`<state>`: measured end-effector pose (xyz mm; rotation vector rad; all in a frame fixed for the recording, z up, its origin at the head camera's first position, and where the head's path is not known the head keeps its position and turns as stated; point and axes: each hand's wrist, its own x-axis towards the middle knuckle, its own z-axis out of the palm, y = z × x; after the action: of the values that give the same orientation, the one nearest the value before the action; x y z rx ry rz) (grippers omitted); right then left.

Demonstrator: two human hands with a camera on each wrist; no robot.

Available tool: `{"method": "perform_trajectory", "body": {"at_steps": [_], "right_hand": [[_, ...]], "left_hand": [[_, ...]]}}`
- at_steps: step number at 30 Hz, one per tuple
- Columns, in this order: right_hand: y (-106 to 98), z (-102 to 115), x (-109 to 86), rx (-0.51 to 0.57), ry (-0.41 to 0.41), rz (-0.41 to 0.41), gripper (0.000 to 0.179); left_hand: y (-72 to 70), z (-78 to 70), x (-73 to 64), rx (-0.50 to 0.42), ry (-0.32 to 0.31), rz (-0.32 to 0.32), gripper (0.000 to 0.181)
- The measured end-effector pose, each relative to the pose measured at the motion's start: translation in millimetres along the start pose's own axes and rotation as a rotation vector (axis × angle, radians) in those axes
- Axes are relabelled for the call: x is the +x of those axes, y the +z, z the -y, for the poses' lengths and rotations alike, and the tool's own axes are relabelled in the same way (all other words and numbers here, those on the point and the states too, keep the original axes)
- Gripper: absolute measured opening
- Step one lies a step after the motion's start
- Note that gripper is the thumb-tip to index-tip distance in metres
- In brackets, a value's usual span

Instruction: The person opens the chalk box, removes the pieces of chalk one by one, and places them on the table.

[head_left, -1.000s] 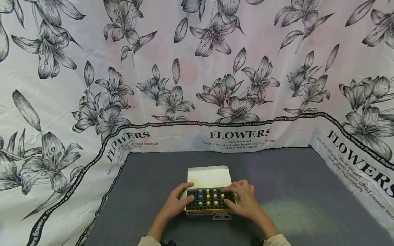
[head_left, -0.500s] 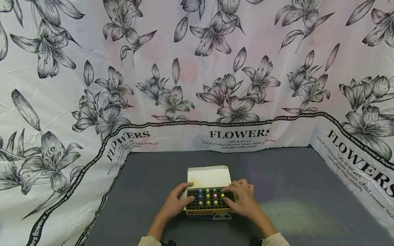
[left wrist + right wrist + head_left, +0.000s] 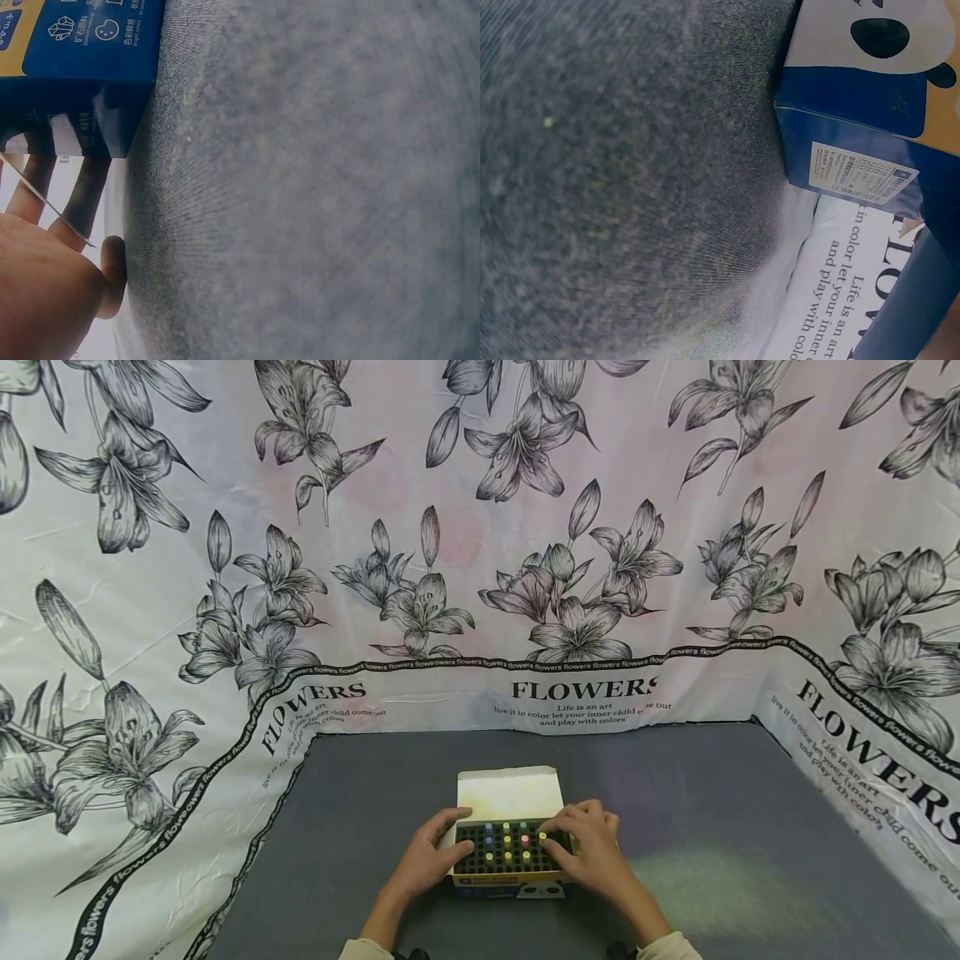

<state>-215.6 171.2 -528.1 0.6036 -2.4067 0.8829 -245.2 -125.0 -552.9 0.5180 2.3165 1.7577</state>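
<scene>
Left grip (image 3: 429, 857): half closed, holding the box (image 3: 487, 891) by one end.
Right grip (image 3: 595, 850): bent, fingertips beside a yellow stick (image 3: 542, 837); can't tell if pinched.
Box: between both grips.

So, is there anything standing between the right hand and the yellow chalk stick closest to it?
Nothing visible stands between them. The right hand has its fingertips beside the yellow chalk stick; whether they touch it, I cannot tell. The open lid is behind, out of the way.
</scene>
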Motion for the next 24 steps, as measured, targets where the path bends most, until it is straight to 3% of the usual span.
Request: {"method": "perform_trajectory", "body": {"at_steps": [14,24], "right_hand": [[-0.8,3.6,3.1,0.128,-0.037,-0.094,0.021],[-5.5,5.9,11.2,0.179,-0.101,-0.230,0.027]], "left_hand": [[0.0,0.5,0.0,-0.010,0.004,0.010,0.051],[-0.1,-0.3,0.4,-0.007,-0.007,-0.002,0.051]]}}
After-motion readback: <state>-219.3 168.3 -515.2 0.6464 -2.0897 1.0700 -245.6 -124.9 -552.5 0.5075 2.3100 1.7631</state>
